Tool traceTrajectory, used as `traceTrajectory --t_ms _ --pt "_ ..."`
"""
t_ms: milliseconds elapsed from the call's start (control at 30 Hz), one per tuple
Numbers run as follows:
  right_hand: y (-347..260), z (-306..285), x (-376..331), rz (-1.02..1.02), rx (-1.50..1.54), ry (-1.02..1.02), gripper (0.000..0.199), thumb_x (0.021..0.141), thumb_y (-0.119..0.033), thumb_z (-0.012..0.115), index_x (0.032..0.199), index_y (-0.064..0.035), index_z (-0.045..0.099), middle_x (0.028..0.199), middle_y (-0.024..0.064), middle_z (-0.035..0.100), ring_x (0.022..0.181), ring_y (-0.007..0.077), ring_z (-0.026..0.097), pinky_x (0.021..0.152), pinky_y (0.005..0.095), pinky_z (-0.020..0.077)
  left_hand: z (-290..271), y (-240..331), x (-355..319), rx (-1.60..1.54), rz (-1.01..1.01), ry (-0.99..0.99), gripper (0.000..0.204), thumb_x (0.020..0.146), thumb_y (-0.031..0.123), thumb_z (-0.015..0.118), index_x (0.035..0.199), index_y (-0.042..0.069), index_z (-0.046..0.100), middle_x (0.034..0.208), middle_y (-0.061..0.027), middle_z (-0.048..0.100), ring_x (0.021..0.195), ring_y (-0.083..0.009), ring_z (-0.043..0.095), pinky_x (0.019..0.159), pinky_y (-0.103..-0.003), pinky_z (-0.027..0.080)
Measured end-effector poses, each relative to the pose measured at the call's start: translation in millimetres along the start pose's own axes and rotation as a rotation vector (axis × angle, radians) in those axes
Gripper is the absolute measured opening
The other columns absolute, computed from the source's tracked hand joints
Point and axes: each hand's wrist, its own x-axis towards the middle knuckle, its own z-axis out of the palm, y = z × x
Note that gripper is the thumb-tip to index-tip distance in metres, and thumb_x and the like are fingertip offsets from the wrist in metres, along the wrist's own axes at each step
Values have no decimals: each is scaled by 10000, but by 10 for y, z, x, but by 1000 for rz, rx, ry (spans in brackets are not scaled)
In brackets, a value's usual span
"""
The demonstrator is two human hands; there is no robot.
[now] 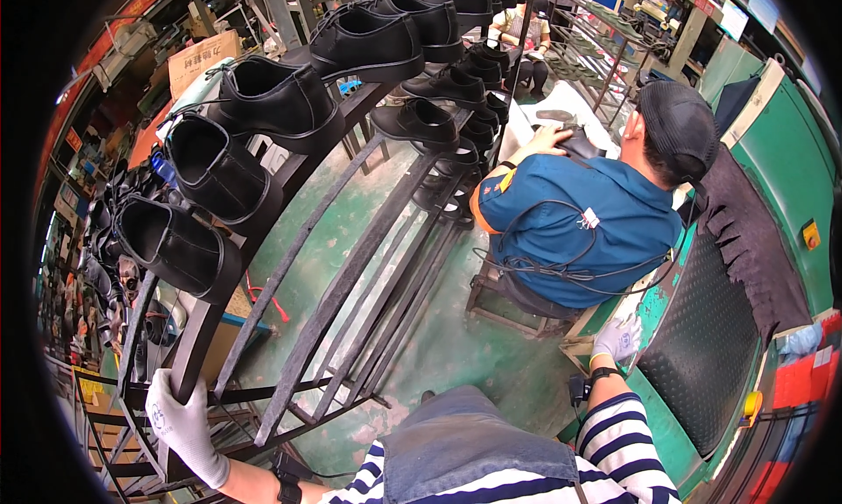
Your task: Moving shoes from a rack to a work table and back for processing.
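My left hand (pixel 180 423), in a white glove, is closed round the near end of a dark metal shoe rack (pixel 195 350). Black lace-up shoes stand in a row on the rack's top rail, the nearest shoe (pixel 175 245) just beyond that hand. Lower down, more black shoes (pixel 419 122) sit at the far end, while the near lower bars are bare. To the right, my gloved right hand (pixel 618 339) rests against the edge of a green conveyor bench (pixel 647 315), its fingers extended and holding nothing that I can see.
A co-worker in a blue shirt (pixel 579 219) sits close ahead, with a dark shoe at their hands. Black textured belting (pixel 702 355) covers the bench on the right. Another rack (pixel 596 48) and a seated person (pixel 526 35) are farther back. A cardboard box (pixel 203 61) stands behind the shoes.
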Motion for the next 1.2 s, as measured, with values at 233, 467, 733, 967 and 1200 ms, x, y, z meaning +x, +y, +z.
traceTrajectory --t_ms 233,467,733,967,1200 --pt "-76 -219 -28 1 -5 18 460 975 -313 467 1393 -151 568 1489 31 516 1370 220 460 1124 432 335 17 -25 -7 -8 -2 12 245 760 162 756 839 32 564 754 -146 572 726 -331 582 688 -408 454" --pt "85 166 2 -40 39 114 466 976 -320 460 1391 -139 573 1493 37 515 1373 215 462 1124 417 340 15 -7 -23 5 13 34 246 762 170 753 837 34 562 754 -146 569 725 -331 581 681 -418 448" --pt "-206 -635 -97 3 16 -7 470 985 -330 459 1401 -139 564 1492 34 522 1379 209 461 1116 416 347 0 -6 -21 -23 7 7 238 751 160 746 832 28 566 741 -149 563 707 -326 574 668 -409 443" --pt "212 443 43 -61 15 81 458 995 -301 484 1411 -123 559 1481 44 536 1355 232 491 1087 415 391 -1 45 -12 -30 41 66 279 702 149 778 803 26 549 727 -155 556 713 -352 568 679 -424 440" --pt "-637 -1362 -236 -52 144 -80 481 997 -337 479 1450 -175 492 1442 42 545 1337 162 499 1123 368 398 -52 37 65 -49 99 112 285 672 117 774 884 52 595 836 -138 587 802 -329 583 759 -390 459"
